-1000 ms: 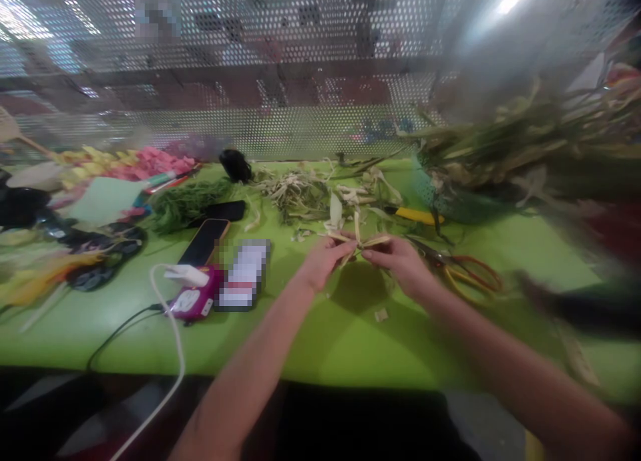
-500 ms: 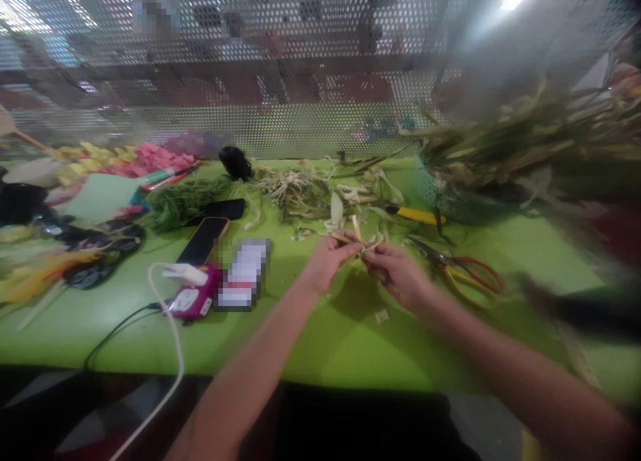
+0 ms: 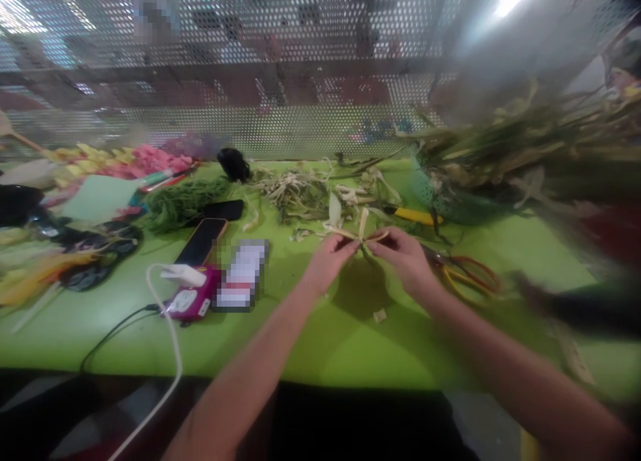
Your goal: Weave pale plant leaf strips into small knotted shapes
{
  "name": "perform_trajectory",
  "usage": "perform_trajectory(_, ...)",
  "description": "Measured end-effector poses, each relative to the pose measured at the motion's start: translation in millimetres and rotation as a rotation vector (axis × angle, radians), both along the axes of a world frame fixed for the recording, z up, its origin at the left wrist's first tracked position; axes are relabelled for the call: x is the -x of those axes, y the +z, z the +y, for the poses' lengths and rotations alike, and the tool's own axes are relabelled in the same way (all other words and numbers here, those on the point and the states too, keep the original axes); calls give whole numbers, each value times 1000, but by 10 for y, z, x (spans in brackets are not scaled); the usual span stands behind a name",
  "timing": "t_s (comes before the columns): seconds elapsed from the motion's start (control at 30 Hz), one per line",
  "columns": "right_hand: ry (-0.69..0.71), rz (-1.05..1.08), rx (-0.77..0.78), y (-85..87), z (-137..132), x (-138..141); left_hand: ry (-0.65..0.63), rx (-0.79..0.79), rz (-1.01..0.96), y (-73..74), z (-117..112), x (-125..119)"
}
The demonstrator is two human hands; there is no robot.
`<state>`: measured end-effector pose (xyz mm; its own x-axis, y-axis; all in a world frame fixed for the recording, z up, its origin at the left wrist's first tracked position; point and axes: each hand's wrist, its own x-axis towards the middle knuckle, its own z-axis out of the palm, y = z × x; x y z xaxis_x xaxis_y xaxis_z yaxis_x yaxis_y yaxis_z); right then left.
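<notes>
Between my two hands is a small piece made of pale dried leaf strips (image 3: 362, 224), its ends spreading out like a star. My left hand (image 3: 328, 259) pinches its left side between thumb and fingers. On the right side, my right hand (image 3: 400, 255) pinches another strip. The piece is held above the green table (image 3: 310, 347), and a shadow falls below it. A small pale scrap (image 3: 380, 315) lies on the table beneath my right hand. Scissors (image 3: 468, 274) with red and yellow handles rest just beyond my right wrist.
Behind my hands lies a heap of dried leaf strips (image 3: 300, 190), with a yellow-handled tool (image 3: 415, 215). A green basket (image 3: 435, 194) of long leaves stands at right. Phones (image 3: 203, 240), a purple power adapter (image 3: 193, 300) with a white cable (image 3: 176, 344), and green fibre (image 3: 185, 200) are at left.
My right hand has risen slightly and its fingers have shifted along the strips. The strips now spread more openly between both hands. My left hand stays almost in place.
</notes>
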<state>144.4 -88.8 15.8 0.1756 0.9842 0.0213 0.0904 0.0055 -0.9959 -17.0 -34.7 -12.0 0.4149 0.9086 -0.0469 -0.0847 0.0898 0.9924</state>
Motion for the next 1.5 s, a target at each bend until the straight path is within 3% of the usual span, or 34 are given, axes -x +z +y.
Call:
perform_trajectory(0.27, -42, -35, -55, -31, 41, -41, -144, 10, 14, 38, -46, -7)
perform_trajectory(0.53, -32, -20, -38, -56, 107, -111, -172, -37, 121, -37, 13, 10)
perform_trajectory(0.73, 25, -114, -17, 5, 108, -122, -176, -95, 146, 25, -18, 4)
perform_trajectory(0.97, 3, -22, -52, -8, 84, -96, -198, -82, 127, 47, -65, -66)
perform_trajectory(1.17, -15, -80, -24, -35, 98, -88, -243, -162, 284, 104, -103, -77)
perform_trajectory(1.37, 163, 36, -25, -24, 115, -154, -292, -154, 224, 91, -109, -36)
perform_trajectory(1.5, 173, 5, 23, 42, 95, -173, -333, -136, 232, 95, -127, -40)
